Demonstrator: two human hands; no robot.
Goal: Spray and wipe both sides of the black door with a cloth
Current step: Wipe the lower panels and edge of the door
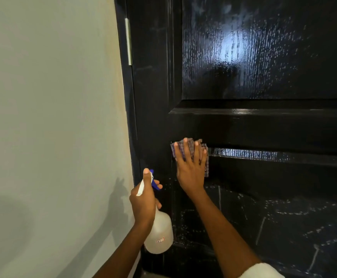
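Note:
The glossy black door (264, 125) fills the right of the view, with wet droplets and streaks on its upper and lower panels. My right hand (190, 167) presses a checked purple-grey cloth (205, 157) flat against the door at the top left corner of the lower panel, fingers straight and spread. My left hand (143, 199) grips the neck of a white spray bottle (159, 233) with a blue trigger, held just left of the door's lower panel, its nozzle toward the door.
A pale wall (53, 117) takes up the left half. A metal hinge (128, 41) sits on the door's left edge near the top. A white sleeve (262, 270) shows at the bottom right.

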